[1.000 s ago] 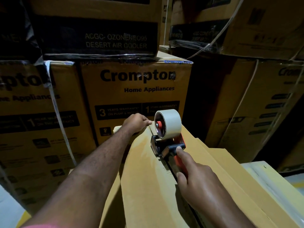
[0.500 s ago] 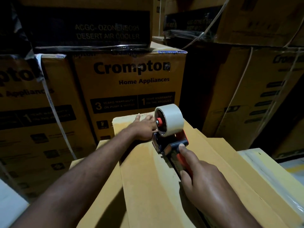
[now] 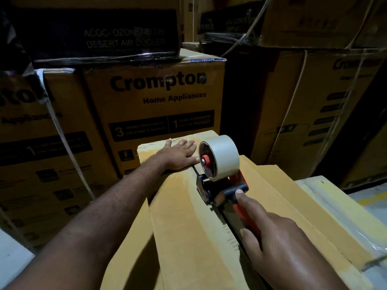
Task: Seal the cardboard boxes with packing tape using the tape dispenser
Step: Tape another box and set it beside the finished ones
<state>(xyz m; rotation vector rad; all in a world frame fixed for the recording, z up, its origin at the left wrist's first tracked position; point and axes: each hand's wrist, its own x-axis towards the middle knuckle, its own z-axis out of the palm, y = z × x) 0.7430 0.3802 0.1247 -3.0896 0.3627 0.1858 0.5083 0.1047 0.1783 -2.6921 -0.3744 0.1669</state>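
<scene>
While the left hand (image 3: 178, 154) lies flat, fingers straight, on the far end of the cardboard box (image 3: 184, 227), the right hand (image 3: 278, 243) grips the red handle of the tape dispenser (image 3: 222, 170), forefinger stretched along it. The dispenser sits on the box's centre seam (image 3: 227, 222), just beside the left hand. Printed cartons (image 3: 155, 97) stand stacked behind.

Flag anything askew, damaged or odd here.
The centre seam of the cardboard box gapes dark on the near side of the tape dispenser, its flap edge ragged. A white strap hangs loose across the carton at left.
</scene>
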